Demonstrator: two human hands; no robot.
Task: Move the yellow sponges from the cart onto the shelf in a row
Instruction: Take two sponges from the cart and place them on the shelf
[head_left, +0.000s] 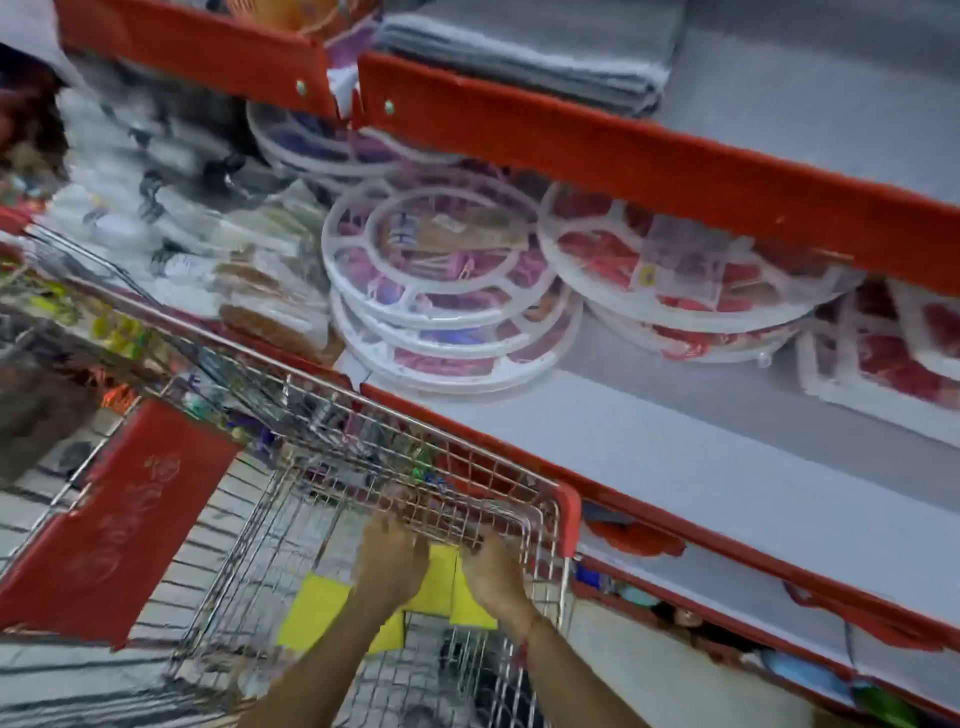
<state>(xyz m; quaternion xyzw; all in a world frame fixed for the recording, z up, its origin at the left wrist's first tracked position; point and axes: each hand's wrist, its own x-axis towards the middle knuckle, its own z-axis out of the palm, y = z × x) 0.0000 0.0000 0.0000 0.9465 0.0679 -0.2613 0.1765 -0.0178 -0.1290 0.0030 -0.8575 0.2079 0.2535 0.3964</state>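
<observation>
Several yellow sponges lie in the bottom of the wire cart (291, 519). One sponge (313, 610) sits apart to the left, and others (441, 577) bunch together under my hands. My left hand (392, 564) and my right hand (491, 571) both reach down into the cart and rest on the bunched sponges, fingers pointing forward. Motion blur hides whether either hand grips a sponge. The grey shelf (675, 457) with a red front edge runs along the right of the cart, and its near part is bare.
Round white divided trays (441, 291) with pink and red contents are stacked at the back of the shelf. Packaged goods (208, 249) lie to the left. A higher shelf (649, 161) with a red edge overhangs, holding folded grey cloths (519, 52). The cart's red seat flap (119, 519) is at the left.
</observation>
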